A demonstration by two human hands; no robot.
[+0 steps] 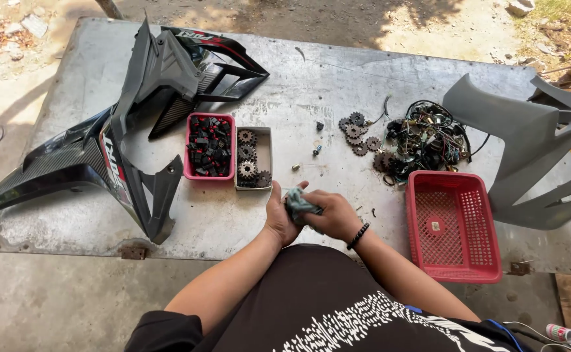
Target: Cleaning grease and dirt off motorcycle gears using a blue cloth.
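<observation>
My left hand [281, 215] and my right hand [334, 214] meet at the near edge of a grey metal table [311, 78]. Between them sits a crumpled grey-green cloth [298, 205], gripped by both hands. Whether something lies inside the cloth is hidden. A black bead bracelet [358, 235] circles my right wrist. Just beyond my left hand stands a small open cardboard box [265, 146] holding several metal sprockets [247, 169].
A pink tray of black and red small parts [210, 146] stands left of the box. Loose sprockets [357, 133] and a tangle of wires [425, 138] lie at the right, before an empty red mesh basket [455, 225]. Motorcycle fairings occupy the left [103, 150] and right [526, 150].
</observation>
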